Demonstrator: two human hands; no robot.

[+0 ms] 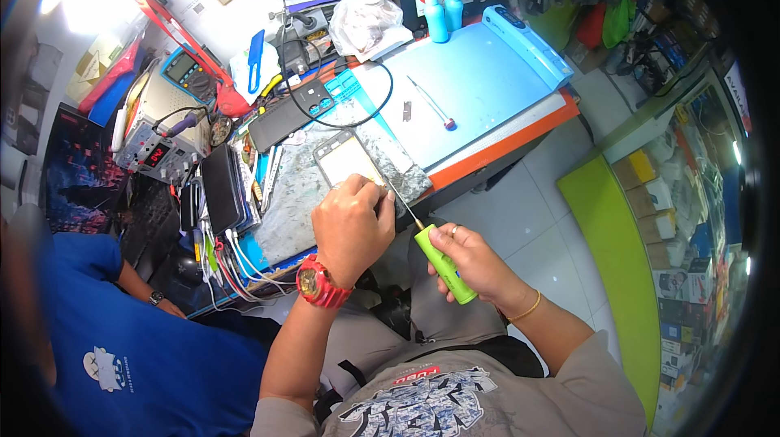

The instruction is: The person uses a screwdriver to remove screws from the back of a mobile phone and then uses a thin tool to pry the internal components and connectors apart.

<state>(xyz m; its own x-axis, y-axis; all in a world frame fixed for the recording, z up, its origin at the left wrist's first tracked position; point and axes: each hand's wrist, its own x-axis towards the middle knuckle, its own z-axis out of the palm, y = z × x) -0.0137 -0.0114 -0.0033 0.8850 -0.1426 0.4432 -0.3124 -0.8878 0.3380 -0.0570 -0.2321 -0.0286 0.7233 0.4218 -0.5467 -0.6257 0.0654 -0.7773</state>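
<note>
My right hand (pixel 475 262) is wrapped round the bright green handle of a hand tool (pixel 445 265) with a thin metal shaft. Its shaft points up and left, reaching the right edge of a phone frame (pixel 349 157) with a pale inner panel and dark border. Over the near end of that frame, my left hand (pixel 353 218) has its fingers curled and closed, the thumb close to the tool's tip. The fingertips are partly hidden. A grey mottled work slab (pixel 302 175) lies under the phone frame.
A blue mat (pixel 471 84) holds a thin screwdriver (pixel 435 104) and a small dark part. Left of my hands lie a dark phone (pixel 222 189), white cables and a power supply (pixel 158 144). A black cable loops behind. Close on my left sits a person in blue (pixel 146 315).
</note>
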